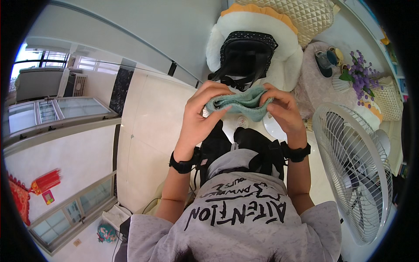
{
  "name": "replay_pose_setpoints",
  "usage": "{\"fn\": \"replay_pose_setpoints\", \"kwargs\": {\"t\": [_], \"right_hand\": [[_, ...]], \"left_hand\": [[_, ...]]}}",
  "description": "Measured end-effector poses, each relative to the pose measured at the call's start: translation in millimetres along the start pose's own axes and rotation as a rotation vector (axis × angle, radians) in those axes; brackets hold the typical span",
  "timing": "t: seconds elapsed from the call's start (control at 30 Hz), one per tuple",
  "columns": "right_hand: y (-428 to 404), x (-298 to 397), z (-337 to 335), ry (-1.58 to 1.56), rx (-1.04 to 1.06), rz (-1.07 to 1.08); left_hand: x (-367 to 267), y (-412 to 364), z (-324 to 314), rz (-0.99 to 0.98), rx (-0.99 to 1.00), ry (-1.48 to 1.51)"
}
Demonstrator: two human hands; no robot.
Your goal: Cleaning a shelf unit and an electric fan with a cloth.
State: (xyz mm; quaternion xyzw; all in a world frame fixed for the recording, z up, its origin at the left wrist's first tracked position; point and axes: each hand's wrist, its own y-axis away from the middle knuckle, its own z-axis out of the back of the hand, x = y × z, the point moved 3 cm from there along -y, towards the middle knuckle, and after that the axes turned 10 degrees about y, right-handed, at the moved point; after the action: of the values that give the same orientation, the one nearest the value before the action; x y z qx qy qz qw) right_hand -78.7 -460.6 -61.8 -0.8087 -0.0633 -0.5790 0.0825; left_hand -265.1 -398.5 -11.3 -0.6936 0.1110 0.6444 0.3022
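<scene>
A folded pale-green cloth (248, 108), its weave like a towel, is held up in front of my body between both hands. My left hand (204, 111) grips its left end, thumb below and fingers curled over the top. At the right end, my right hand (284, 106) pinches the fabric between thumb and fingers. Several layers sag in loose folds along the upper edge. Black straps circle both wrists. Beyond the cloth, a black backpack with small white dots (247, 55) rests on a white plush seat (288, 68).
A standing fan (353, 173) with a wire cage is close on my right. Purple flowers (360, 78) and cups (327, 59) stand on a lace-covered table (304, 88). A grey cabinet panel (147, 29) rises ahead to the left. Tiled floor (154, 121) lies left of me.
</scene>
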Motion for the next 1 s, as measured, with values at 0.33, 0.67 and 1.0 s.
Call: {"fn": "replay_pose_setpoints", "kwargs": {"t": [0.33, 0.67, 1.0], "right_hand": [[1.0, 34.8, -15.0, 0.416, -0.186, 0.166], [12.0, 45.9, -17.3, 0.656, -0.23, 0.177], [16.5, 46.2, -16.7, 0.756, -0.212, 0.157]], "left_hand": [[0.9, -1.5, 2.2, -0.121, -0.025, -0.251], [-5.0, -11.2, 4.2, -0.172, 0.191, -0.332], [-8.0, -27.3, -1.2, -0.062, 0.378, -0.609]]}}
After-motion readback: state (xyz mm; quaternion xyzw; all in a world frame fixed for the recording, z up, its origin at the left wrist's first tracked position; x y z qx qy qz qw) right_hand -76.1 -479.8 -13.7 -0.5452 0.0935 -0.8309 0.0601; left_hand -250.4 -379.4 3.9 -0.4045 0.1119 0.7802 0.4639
